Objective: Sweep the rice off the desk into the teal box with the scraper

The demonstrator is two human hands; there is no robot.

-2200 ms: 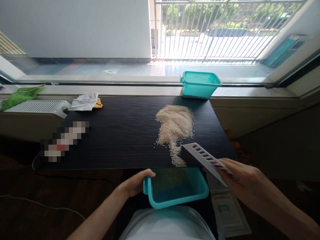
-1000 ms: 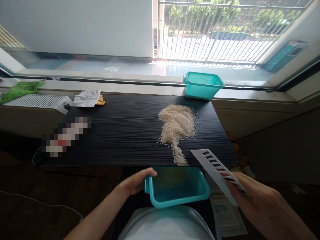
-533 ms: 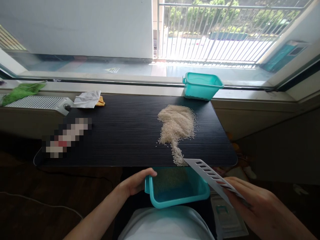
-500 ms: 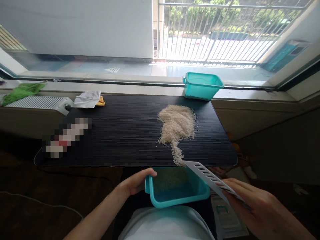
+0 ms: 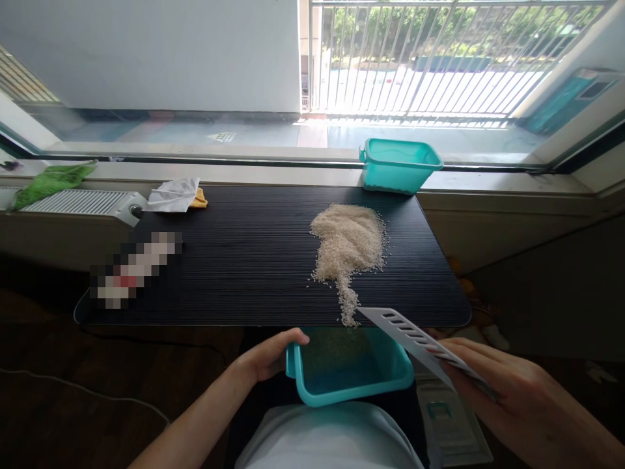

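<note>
A heap of white rice point(image 5: 349, 238) lies on the dark table point(image 5: 244, 260), with a narrow trail running to the front edge. Just below that edge is a teal plastic bin point(image 5: 354, 394), rice showing dimly inside. My left hand point(image 5: 266, 357) grips its left end, thumb over the rim. In my right hand point(image 5: 508, 384) is a white slotted plastic sheet point(image 5: 400, 329), tilted, its tip beside the end of the rice trail. A few grains seem to be dropping from the edge into the bin.
Another teal bin point(image 5: 400, 172) stands at the table's back right corner by the window. A white cloth point(image 5: 173, 194) lies back left, near a radiator point(image 5: 92, 203) with a green cloth point(image 5: 53, 182). A blurred-out object point(image 5: 139, 267) is on the table's left. Below right sits a lidded box point(image 5: 454, 423).
The slotted sheet's tip has shifted slightly away from the table's front edge, and the trail's end has thinned. My left hand stays on the bin. The whole view has shifted slightly.
</note>
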